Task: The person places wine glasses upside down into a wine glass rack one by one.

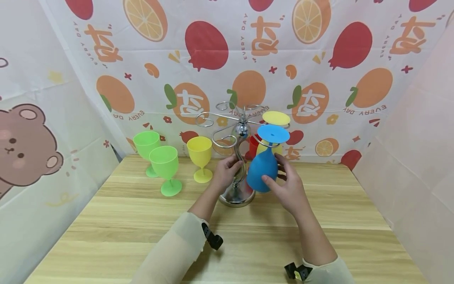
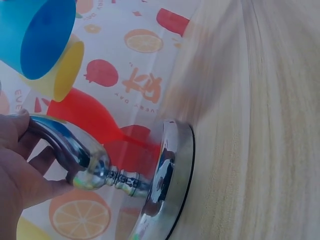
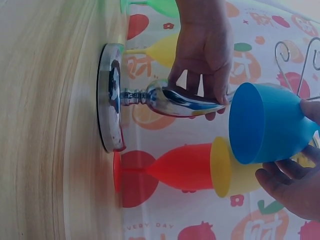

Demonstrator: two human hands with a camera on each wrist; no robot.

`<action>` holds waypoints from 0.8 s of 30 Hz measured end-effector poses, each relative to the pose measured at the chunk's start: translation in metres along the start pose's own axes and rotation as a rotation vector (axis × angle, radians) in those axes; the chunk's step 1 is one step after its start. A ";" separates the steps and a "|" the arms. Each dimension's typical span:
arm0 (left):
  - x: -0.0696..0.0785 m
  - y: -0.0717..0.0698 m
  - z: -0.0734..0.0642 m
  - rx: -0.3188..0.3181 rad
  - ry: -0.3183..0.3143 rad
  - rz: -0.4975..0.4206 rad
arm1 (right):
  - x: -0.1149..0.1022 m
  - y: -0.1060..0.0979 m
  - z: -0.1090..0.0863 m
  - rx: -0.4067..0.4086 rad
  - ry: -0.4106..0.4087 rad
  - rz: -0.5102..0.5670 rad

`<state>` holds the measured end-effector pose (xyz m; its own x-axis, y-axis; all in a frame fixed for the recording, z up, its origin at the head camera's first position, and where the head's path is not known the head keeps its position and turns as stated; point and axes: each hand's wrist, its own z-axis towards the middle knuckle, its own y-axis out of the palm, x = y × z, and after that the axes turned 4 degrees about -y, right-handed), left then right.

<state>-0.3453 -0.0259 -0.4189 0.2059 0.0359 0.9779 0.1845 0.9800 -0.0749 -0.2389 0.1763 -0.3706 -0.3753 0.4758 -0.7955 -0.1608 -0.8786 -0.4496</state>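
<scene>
A silver metal cup rack [image 1: 237, 193] with curled wire arms stands on the table. My left hand [image 1: 227, 171] grips its curved stem [image 2: 65, 145], thumb and fingers around the metal. My right hand [image 1: 289, 185] holds a blue goblet [image 1: 264, 169] by its bowl, upside down, the foot [image 1: 273, 134] uppermost at a front right wire loop. Just behind it a yellow goblet [image 1: 276, 117] hangs upside down from another loop. In the right wrist view the blue goblet's mouth faces the table, and a red goblet [image 3: 182, 167] stands upright below the hanging yellow one.
Left of the rack, two light green goblets [image 1: 164, 162] and another yellow goblet [image 1: 200, 152] stand upright on the wooden table [image 1: 117, 232]. A fruit-print cloth [image 1: 213, 83] hangs close behind the table, with pale cloth at both sides.
</scene>
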 end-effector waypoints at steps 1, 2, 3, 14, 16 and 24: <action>0.000 0.000 -0.001 0.008 0.000 0.009 | 0.000 0.000 0.000 -0.003 0.005 0.003; 0.000 0.000 -0.002 0.016 0.001 0.019 | 0.000 0.000 0.000 -0.006 0.013 0.004; 0.000 0.000 -0.003 0.023 0.001 0.029 | 0.000 -0.001 0.000 -0.008 0.021 0.010; 0.006 0.001 -0.010 0.087 -0.023 0.054 | 0.003 -0.002 0.003 0.007 0.061 0.004; 0.007 0.001 -0.011 0.097 -0.016 0.052 | 0.004 -0.002 0.004 0.012 0.066 0.005; 0.008 0.002 -0.016 0.148 0.018 0.115 | 0.005 -0.002 0.005 0.020 0.061 0.008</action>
<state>-0.3282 -0.0268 -0.4138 0.2348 0.1469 0.9609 0.0158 0.9878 -0.1549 -0.2453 0.1805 -0.3717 -0.3205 0.4694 -0.8228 -0.1766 -0.8830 -0.4349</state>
